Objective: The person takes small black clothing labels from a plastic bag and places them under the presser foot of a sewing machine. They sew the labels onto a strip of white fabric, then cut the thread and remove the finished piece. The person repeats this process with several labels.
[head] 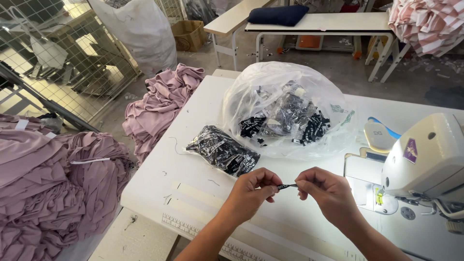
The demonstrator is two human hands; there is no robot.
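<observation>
Low in the middle of the frame we hold a small black label (288, 186) stretched between our left hand (251, 191) and right hand (326, 191), pinched at each end by the fingers (274, 188), just above the white tabletop (193, 159). Just above our hands lies a small clear packet of black labels (222, 150), and beyond it, at centre, a large clear plastic bag (285, 108) holding more. A white sewing machine (427, 159) stands at the right edge. Mauve fabric (53, 188) is heaped at the left.
</observation>
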